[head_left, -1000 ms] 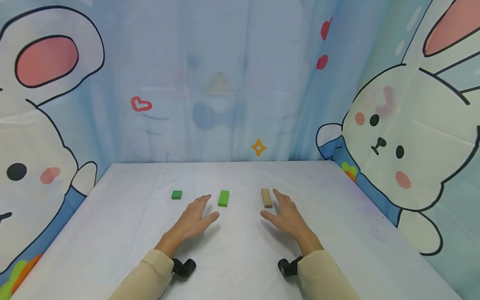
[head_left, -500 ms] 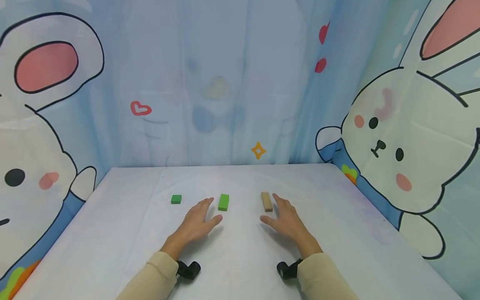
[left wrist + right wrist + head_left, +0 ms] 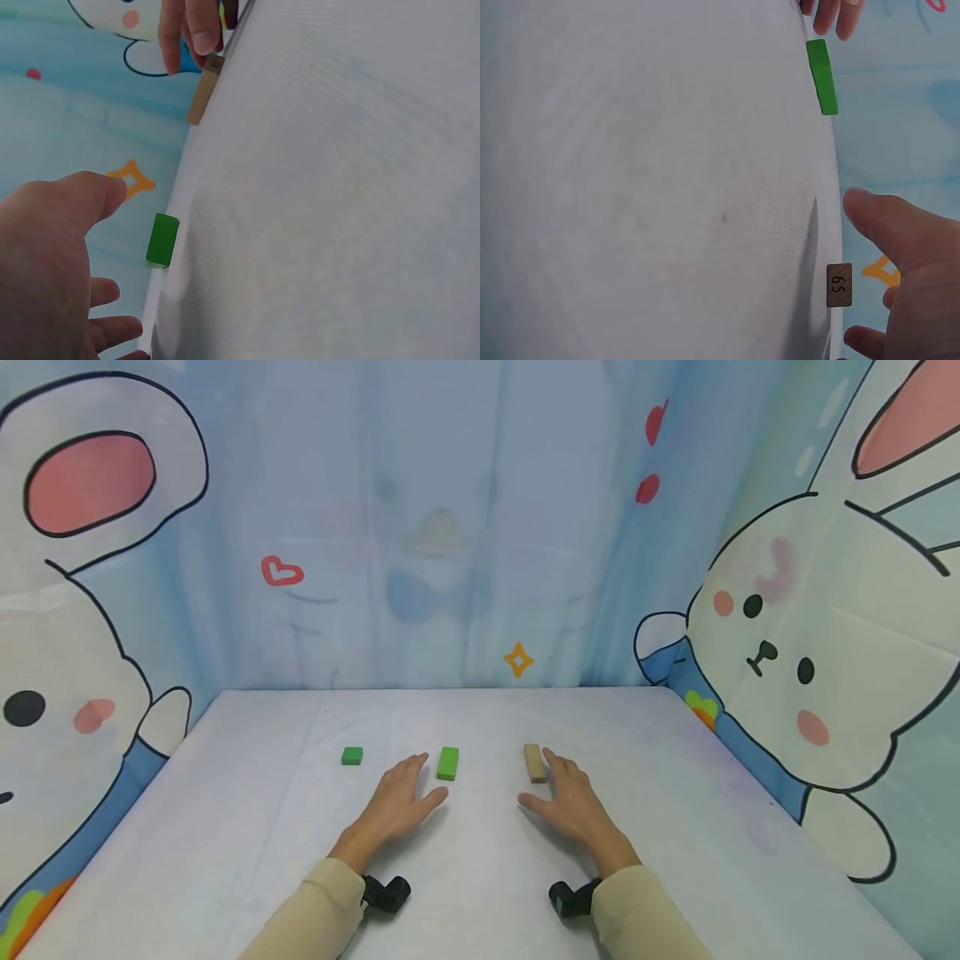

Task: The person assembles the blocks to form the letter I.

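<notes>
My left hand (image 3: 396,803) hovers over the white table with fingers spread and nothing in its grasp, just left of a light green block (image 3: 447,763). To the right, my right hand (image 3: 573,803) is held the same way, its fingertips beside a long wooden block (image 3: 535,763). In the right wrist view, the wooden block's end (image 3: 839,285) bears dark marks that read like "65". A smaller, darker green block (image 3: 352,756) lies farther left, beyond the left hand. The left wrist view has the light green block (image 3: 163,241) near the left thumb.
White cloth covers the table (image 3: 480,877), whose far edge meets a light blue curtain (image 3: 442,527) printed with rabbits, hearts and a star. Black wrist cameras sit on both wrists, the left camera (image 3: 387,893) and the right camera (image 3: 573,899).
My left hand has shifted slightly to the right, toward the light green block. My right hand has barely moved. The blocks keep their places on the table, and the head view has tilted a little.
</notes>
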